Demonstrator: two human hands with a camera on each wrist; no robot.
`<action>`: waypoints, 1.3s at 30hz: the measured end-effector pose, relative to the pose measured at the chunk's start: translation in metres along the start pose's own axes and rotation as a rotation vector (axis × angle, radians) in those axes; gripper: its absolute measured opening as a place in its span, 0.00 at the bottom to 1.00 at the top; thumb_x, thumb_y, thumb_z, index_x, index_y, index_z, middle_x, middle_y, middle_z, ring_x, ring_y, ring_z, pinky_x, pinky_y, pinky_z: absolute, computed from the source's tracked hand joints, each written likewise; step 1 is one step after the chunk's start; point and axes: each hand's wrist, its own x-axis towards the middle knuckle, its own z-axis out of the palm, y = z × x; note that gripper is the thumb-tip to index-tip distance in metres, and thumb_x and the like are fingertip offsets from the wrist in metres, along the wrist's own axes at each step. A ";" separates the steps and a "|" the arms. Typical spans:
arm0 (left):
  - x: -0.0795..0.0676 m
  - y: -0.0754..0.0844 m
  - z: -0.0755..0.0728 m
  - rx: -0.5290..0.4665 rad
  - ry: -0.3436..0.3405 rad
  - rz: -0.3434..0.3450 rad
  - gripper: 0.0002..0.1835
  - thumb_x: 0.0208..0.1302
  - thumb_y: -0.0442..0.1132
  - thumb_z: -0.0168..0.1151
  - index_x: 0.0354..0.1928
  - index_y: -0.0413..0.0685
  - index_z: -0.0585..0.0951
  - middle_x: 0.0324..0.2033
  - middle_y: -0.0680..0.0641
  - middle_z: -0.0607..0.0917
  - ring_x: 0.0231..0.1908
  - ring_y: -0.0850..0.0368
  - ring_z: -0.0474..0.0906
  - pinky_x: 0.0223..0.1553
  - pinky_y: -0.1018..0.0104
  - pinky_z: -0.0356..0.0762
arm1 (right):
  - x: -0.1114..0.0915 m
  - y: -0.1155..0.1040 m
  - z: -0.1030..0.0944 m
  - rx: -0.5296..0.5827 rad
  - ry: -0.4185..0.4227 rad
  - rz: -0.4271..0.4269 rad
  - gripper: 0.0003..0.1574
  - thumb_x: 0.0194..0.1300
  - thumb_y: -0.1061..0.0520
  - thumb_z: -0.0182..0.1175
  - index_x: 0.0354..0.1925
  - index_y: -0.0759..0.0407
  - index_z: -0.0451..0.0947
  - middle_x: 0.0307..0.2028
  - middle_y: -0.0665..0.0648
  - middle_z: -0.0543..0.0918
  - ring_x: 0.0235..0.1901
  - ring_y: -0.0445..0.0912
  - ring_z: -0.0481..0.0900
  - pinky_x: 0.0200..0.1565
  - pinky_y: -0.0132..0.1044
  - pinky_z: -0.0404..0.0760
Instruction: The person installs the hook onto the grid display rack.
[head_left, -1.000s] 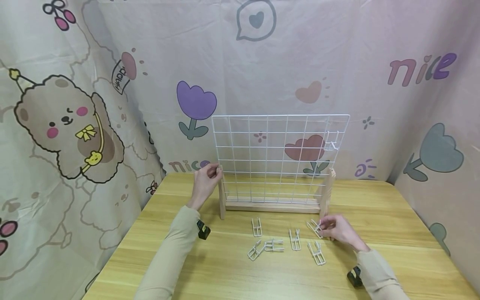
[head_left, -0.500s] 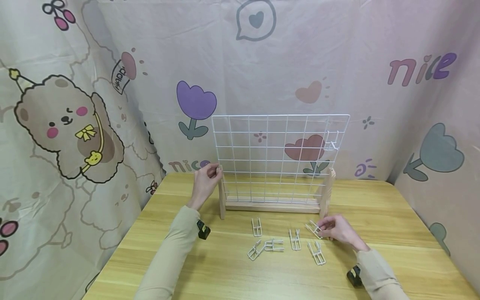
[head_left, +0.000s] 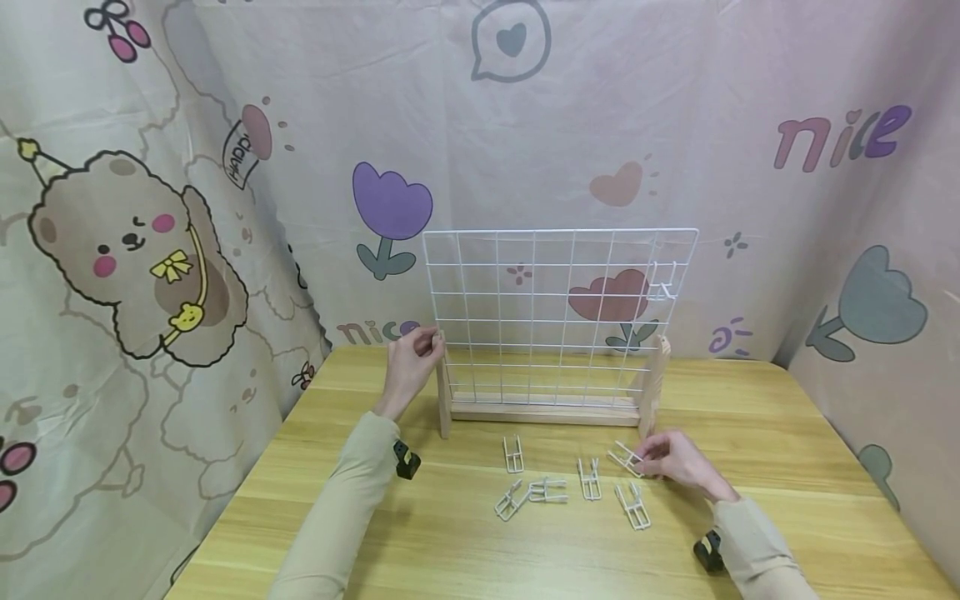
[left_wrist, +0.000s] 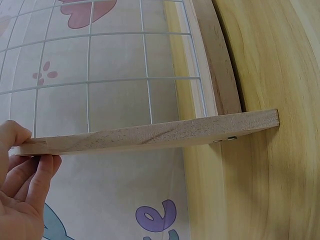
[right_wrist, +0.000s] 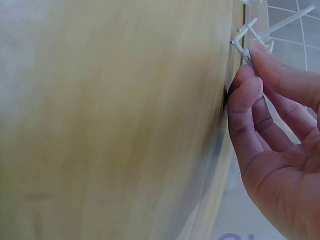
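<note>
A white wire grid panel (head_left: 555,230) stands upright in a wooden base. My left hand (head_left: 411,362) pinches the top of the left wooden upright (left_wrist: 150,134), thumb on one face and fingertips on the other in the left wrist view. Low in front of the right wooden upright (head_left: 654,383), my right hand (head_left: 675,460) pinches a white wire hook (right_wrist: 245,44) between thumb and fingertips. Its prongs point away to the upper left in the head view. Another white hook (head_left: 663,292) hangs on the grid near the upper right corner.
Several loose white hooks lie on the wooden table (head_left: 465,550) in front of the rack, one hook (head_left: 633,507) close below my right hand and another hook (head_left: 513,456) nearest the base bar (head_left: 546,412). A patterned cloth (head_left: 300,108) hangs behind and at both sides.
The hook in my right fingers has turned slightly, its prong ends shifting left. My left hand has stayed on the upright, and the loose hooks lie as before.
</note>
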 end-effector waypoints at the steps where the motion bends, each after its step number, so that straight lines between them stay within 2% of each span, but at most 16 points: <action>1: 0.000 0.000 0.000 0.002 0.000 -0.003 0.14 0.64 0.28 0.62 0.51 0.29 0.83 0.46 0.31 0.88 0.47 0.41 0.88 0.49 0.59 0.87 | 0.000 0.000 0.000 0.011 -0.005 -0.004 0.11 0.56 0.66 0.69 0.36 0.75 0.82 0.28 0.61 0.86 0.22 0.36 0.78 0.24 0.28 0.82; 8: 0.000 0.000 0.001 0.008 -0.005 -0.019 0.14 0.65 0.29 0.62 0.51 0.30 0.83 0.47 0.31 0.88 0.48 0.41 0.88 0.50 0.61 0.87 | -0.001 0.000 0.000 0.090 -0.030 -0.006 0.11 0.59 0.69 0.66 0.37 0.79 0.80 0.28 0.65 0.86 0.23 0.38 0.81 0.26 0.31 0.86; 14: 0.000 0.000 0.001 0.005 -0.001 -0.005 0.14 0.65 0.29 0.62 0.51 0.29 0.83 0.46 0.31 0.88 0.48 0.41 0.88 0.49 0.61 0.87 | 0.000 0.001 -0.001 0.142 -0.041 0.004 0.12 0.60 0.70 0.65 0.38 0.82 0.77 0.28 0.65 0.85 0.23 0.39 0.82 0.27 0.32 0.88; 20: 0.000 0.000 0.000 0.004 0.001 -0.003 0.14 0.64 0.28 0.62 0.50 0.29 0.83 0.45 0.31 0.88 0.47 0.40 0.88 0.49 0.59 0.87 | 0.001 0.003 -0.002 0.161 -0.035 0.033 0.13 0.60 0.70 0.66 0.38 0.82 0.77 0.28 0.60 0.85 0.24 0.40 0.83 0.30 0.32 0.89; 25: 0.000 0.000 0.001 0.003 0.001 -0.007 0.14 0.64 0.28 0.62 0.50 0.29 0.83 0.45 0.31 0.88 0.47 0.41 0.88 0.49 0.58 0.88 | 0.002 0.003 -0.002 0.193 -0.034 0.027 0.15 0.59 0.70 0.65 0.40 0.83 0.76 0.30 0.64 0.85 0.26 0.39 0.84 0.32 0.32 0.90; 39: 0.000 0.003 -0.001 -0.004 -0.012 -0.058 0.15 0.65 0.31 0.63 0.52 0.32 0.83 0.46 0.33 0.88 0.49 0.43 0.88 0.50 0.59 0.87 | -0.001 -0.013 -0.005 0.177 0.026 0.033 0.20 0.61 0.64 0.67 0.47 0.78 0.77 0.37 0.67 0.87 0.31 0.42 0.86 0.37 0.35 0.90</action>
